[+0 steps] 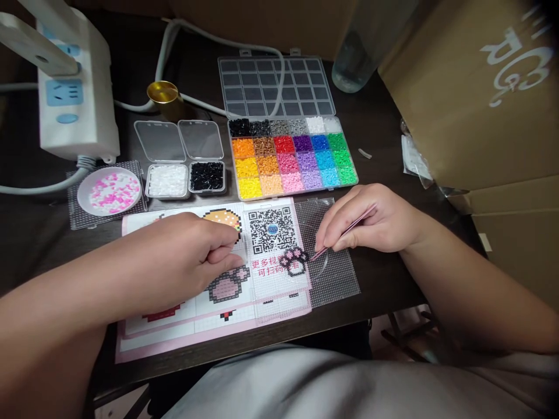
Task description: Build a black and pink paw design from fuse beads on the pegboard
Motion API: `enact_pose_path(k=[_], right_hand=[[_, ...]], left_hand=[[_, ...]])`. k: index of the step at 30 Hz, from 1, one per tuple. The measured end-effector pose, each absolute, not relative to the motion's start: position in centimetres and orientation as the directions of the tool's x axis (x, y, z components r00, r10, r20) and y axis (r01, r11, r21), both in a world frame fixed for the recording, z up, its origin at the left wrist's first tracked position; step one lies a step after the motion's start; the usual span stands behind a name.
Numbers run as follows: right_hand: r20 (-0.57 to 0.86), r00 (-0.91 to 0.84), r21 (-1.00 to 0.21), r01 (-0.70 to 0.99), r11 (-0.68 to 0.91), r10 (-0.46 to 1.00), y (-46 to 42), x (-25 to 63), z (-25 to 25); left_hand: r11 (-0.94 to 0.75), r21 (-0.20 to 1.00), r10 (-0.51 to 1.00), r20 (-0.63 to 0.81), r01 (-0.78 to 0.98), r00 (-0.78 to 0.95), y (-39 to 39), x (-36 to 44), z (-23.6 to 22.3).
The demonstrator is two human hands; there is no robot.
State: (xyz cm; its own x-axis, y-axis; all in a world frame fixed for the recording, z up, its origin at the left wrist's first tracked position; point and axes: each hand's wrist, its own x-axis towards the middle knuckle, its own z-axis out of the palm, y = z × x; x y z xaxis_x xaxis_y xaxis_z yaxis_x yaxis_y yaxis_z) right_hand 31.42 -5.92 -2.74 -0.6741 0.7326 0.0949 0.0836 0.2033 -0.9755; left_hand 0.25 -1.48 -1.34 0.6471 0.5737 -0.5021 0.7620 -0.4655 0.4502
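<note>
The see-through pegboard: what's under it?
Under the left of the pegboard is a pattern sheet with a QR code and red writing; under the right, the dark table. The bead paw and right hand hide some spots, so I can't see what's beneath them.

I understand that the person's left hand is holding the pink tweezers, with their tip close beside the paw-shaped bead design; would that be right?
Not quite: the head view shows the right hand, not the left hand, holding the pink tweezers. Their tip is indeed close beside the paw-shaped bead design.
</note>
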Motion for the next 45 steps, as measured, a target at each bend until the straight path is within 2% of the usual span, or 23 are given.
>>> enact_pose_path(k=[7, 15, 18, 24, 28, 32, 37, 45], right_hand=[[0.132, -0.661, -0.975, 0.046, 0.216, 0.738, -5.7, 31.3, -2.7], [0.08, -0.623, -0.989, 0.049, 0.141, 0.778, -5.8, 31.6, -2.7], [0.087, -0.602, -0.992, 0.019, 0.123, 0.794, -5.8, 31.6, -2.7], [0.025, -0.406, -0.997, -0.076, -0.007, 0.913, -5.9, 31.5, -3.1], [0.066, -0.268, -0.974, -0.226, 0.004, 0.961, -5.7, 31.2, -3.7], [0.035, -0.188, -0.965, -0.262, -0.016, 0.981, -5.5, 31.0, -3.8], [0.042, -0.156, -0.968, -0.252, 0.002, 0.987, -5.4, 30.7, -3.5], [-0.039, -0.141, -0.959, -0.274, -0.077, 0.989, -5.7, 30.6, -3.1]], left_hand=[[-0.456, 0.481, 0.568, -0.491, 0.749, 0.661, -1.5, 0.3, -1.2], [-0.455, 0.401, 0.567, -0.558, 0.795, 0.606, -1.5, 0.6, -0.9], [-0.465, 0.418, 0.563, -0.541, 0.781, 0.625, -1.4, 0.6, -0.9], [-0.519, 0.499, 0.546, -0.431, 0.694, 0.718, -1.4, 0.2, -1.1], [-0.557, 0.442, 0.527, -0.467, 0.703, 0.711, -1.6, 0.4, -0.3], [-0.564, 0.401, 0.528, -0.498, 0.722, 0.688, -1.8, 0.5, 0.2], [-0.544, 0.419, 0.529, -0.502, 0.727, 0.684, -1.7, 0.5, 0.0], [-0.511, 0.452, 0.526, -0.509, 0.732, 0.681, -1.3, 0.3, -0.9]])
